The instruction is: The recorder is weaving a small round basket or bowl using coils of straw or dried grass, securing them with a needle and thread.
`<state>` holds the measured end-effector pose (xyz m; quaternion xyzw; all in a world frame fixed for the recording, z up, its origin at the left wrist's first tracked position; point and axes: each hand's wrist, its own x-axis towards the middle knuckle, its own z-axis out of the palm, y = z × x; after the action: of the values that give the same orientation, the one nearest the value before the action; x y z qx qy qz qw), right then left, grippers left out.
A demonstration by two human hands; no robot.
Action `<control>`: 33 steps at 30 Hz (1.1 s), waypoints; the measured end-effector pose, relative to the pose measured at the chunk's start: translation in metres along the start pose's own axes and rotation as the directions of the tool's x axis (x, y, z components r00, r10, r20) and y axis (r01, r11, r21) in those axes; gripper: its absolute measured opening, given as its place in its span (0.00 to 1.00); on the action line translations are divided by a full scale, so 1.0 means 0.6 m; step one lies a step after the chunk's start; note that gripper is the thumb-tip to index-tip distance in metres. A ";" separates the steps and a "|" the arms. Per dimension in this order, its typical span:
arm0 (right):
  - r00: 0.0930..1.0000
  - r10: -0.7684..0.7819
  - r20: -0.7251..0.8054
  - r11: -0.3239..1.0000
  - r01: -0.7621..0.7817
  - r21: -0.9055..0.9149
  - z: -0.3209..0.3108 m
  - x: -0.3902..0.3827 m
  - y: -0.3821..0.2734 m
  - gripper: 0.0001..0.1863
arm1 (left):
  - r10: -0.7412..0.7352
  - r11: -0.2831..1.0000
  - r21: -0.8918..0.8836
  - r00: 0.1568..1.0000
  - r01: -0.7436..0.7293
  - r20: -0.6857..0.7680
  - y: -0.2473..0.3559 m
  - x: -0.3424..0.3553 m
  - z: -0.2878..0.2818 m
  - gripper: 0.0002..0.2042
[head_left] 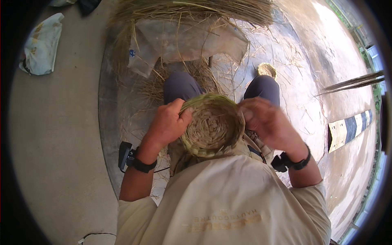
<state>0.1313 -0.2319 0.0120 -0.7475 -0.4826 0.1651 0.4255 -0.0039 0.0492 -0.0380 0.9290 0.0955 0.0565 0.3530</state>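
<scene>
Head view: a round basket [213, 127], woven from straw-like strands, is held in front of the person's torso, above the lap and between the two bent knees [263, 90]. Its open mouth faces up toward the camera, so the inside shows. The bottom is built of strands laid in rings around a middle point, dull tan and brown, with a rough, knobbly surface. The wall rises around it in the same coarse weave, turning yellowish green toward the rim, which looks fresher and greener along the upper and left edges. The outline is nearly circular, a little uneven.

The left hand [166, 122] grips the basket's left rim, its thumb lying over the edge. The right hand [267, 122] is at the right rim with its fingers bent; it is blurred, and I cannot tell whether it is gripping the rim or a strand.

Beyond the right knee lies a smaller, pale yellow woven piece [266, 71], also round. Farther ahead, a thick bundle of straw [196, 9] lies beside a crumpled translucent sheet [175, 38], with loose stalks scattered around.
</scene>
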 end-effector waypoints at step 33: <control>0.989 0.028 -0.147 0.999 -0.031 -0.021 0.147 0.049 0.001 0.05 | 0.173 0.973 0.194 0.952 -0.125 -0.254 0.058 -0.008 0.040 0.07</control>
<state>0.0877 -0.1645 -0.0351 -0.7694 -0.4409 0.1104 0.4488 0.0004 0.0074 -0.0330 0.9447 0.0767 0.2003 0.2481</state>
